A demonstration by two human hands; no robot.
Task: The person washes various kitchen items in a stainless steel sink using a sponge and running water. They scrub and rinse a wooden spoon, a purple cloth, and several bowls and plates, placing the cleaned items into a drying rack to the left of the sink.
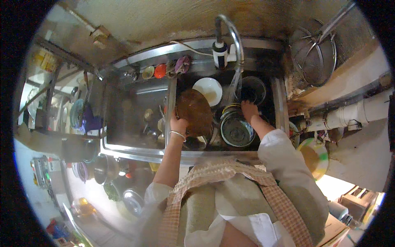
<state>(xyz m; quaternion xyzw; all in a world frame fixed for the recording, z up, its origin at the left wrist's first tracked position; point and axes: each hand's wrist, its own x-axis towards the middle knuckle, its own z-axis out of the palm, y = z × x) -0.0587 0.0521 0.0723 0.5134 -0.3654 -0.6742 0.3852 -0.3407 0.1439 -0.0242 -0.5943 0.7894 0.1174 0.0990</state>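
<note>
My left hand [179,124] grips the near left edge of a large brown round piece [194,111], held tilted over the right sink basin. Whether it is a board or a pan cannot be told. By the far rim of some stacked bowls [237,131] is my right hand [250,111], its fingers pointing down towards a clear round bowl [257,88]. A firm grip there cannot be made out. Water [237,83] runs from the curved metal faucet [237,34] just left of that bowl. A white bowl [209,89] sits behind the brown piece.
The left basin [132,108] holds several small utensils. Scrubbers [182,64] and a red-orange round item [160,71] line the back ledge. A metal divider [171,102] separates the basins. At right, a wire-framed strainer [318,58] hangs by the wall, and a rimmed basin [313,157] stands below.
</note>
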